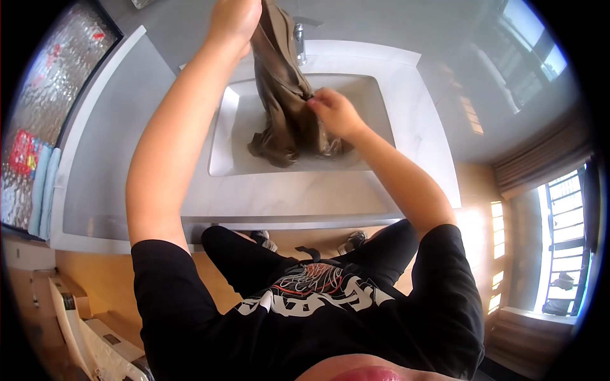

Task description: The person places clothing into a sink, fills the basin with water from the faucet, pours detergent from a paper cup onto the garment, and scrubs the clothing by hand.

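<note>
Cloth (pixel 279 117), bottom in sink (pixel 235 146), top in grip of left hand (pixel 236 24), side between fingers (pixel 320 104) of right hand (pixel 337 113)

White ctr (pixel 286 197) w/ basin (pixel 238 130); brn cloth (pixel 279 105) partly inside.

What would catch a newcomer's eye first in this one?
Probably the wet-looking brown cloth, stretching from the left hand at the top edge down into the white sink, with the right hand pinching it partway down. After that, the bright window at the far right stands out.
</note>
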The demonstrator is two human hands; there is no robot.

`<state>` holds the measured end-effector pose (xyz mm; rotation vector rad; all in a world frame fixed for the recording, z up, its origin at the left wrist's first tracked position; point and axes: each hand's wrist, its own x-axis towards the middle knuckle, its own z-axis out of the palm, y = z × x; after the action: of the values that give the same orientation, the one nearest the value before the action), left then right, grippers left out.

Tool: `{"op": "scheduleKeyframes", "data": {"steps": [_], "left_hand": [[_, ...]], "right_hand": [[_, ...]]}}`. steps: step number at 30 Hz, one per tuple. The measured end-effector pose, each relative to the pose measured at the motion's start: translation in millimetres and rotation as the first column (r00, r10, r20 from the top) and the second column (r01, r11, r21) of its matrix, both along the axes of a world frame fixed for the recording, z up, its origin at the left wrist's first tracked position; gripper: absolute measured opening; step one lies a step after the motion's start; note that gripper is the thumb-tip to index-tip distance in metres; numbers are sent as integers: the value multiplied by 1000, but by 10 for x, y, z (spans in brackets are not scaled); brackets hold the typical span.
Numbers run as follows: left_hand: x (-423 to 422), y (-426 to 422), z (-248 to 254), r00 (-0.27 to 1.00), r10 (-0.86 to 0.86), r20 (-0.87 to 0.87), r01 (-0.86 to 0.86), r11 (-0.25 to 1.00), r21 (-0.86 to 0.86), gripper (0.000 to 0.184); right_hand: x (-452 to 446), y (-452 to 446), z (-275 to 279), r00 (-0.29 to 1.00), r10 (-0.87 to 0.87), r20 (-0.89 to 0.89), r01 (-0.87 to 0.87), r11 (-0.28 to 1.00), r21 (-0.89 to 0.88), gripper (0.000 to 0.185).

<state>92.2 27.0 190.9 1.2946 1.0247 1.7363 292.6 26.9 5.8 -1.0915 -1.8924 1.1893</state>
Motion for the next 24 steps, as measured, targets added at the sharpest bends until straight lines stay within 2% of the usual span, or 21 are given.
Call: {"op": "scheduleKeyframes", "data": {"steps": [1, 2, 3, 4, 5, 6, 7, 8, 9, 12, 13, 14, 16, 17, 19, 20, 21, 22, 24], "left_hand": [[-65, 22, -19, 994, 62, -89, -60, 998, 24, 18], [-144, 34, -29, 977, 124, -175, -116, 992, 55, 18], [-223, -11, -21, 945, 158, -286, -153, 987, 41, 19], [-310, -87, -17, 900, 186, -394, -189, 981, 30, 21], [-396, -164, -18, 844, 206, -496, -225, 974, 23, 22], [-483, -234, -20, 844, 134, -520, -168, 986, -19, 19], [-570, -309, -30, 839, 59, -540, -111, 992, -63, 17], [-638, -381, -44, 831, -18, -556, -52, 993, -110, 14], [-672, -456, -73, 804, -104, -586, -19, 979, -201, 19], [-731, -521, -506, 746, -75, -662, -63, 981, -183, 39], [-771, -536, -650, 735, -147, -662, -10, 974, -227, 47], [-851, -454, -888, 673, -70, -737, -113, 974, -196, 44], [-802, -484, -920, 465, -288, -837, -206, 884, -418, 40], [-835, -458, -1038, 594, -323, -737, -113, 873, -474, 39], [-913, -386, -1350, 790, -385, -477, 90, 843, -531, 39], [-908, -374, -1487, 893, -366, -263, 204, 848, -490, 42], [-826, -395, -1588, 938, -344, -30, 301, 856, -420, 45], [-734, -423, -1661, 925, -318, 206, 371, 871, -323, 48], [-530, -466, -1716, 956, -148, 255, 236, 902, -361, 62]], "right_hand": [[50, 46, 23, 997, -55, -48, 57, 997, 44, 18], [98, 240, -130, 975, -92, -201, 107, 992, 66, 21], [217, 271, -18, 951, -117, -287, 124, 992, 3, 21], [308, 390, 6, 879, -174, -444, 158, 985, -74, 22], [437, 495, 117, 846, -252, -470, 191, 966, -174, 23], [616, 790, 72, 855, -250, -454, 248, 967, -65, 26], [687, 826, 247, 766, -310, -564, 306, 946, -104, 28], [756, 773, 508, 714, -401, -574, 310, 916, -253, 32], [829, 757, 680, 739, -402, -540, 301, 915, -269, 33], [982, 893, 844, 851, -397, -345, 334, 915, -227, 36], [1006, 968, 840, 884, -391, -257, 349, 917, -196, 37], [1033, 1047, 799, 904, -374, -208, 341, 923, -178, 40], [1021, 1102, 734, 936, -337, -104, 321, 936, -143, 46], [1014, 1121, 689, 941, -332, 69, 334, 942, -20, 49], [874, 968, 719, 850, -349, 395, 280, 934, 222, 55], [837, 924, 649, 822, -320, 471, 206, 938, 278, 68], [782, 865, 572, 772, -294, 564, 124, 939, 320, 69], [698, 775, 549, 711, -270, 649, 31, 935, 354, 69], [489, 576, 588, 618, -155, 770, -140, 943, 303, 85]]}}
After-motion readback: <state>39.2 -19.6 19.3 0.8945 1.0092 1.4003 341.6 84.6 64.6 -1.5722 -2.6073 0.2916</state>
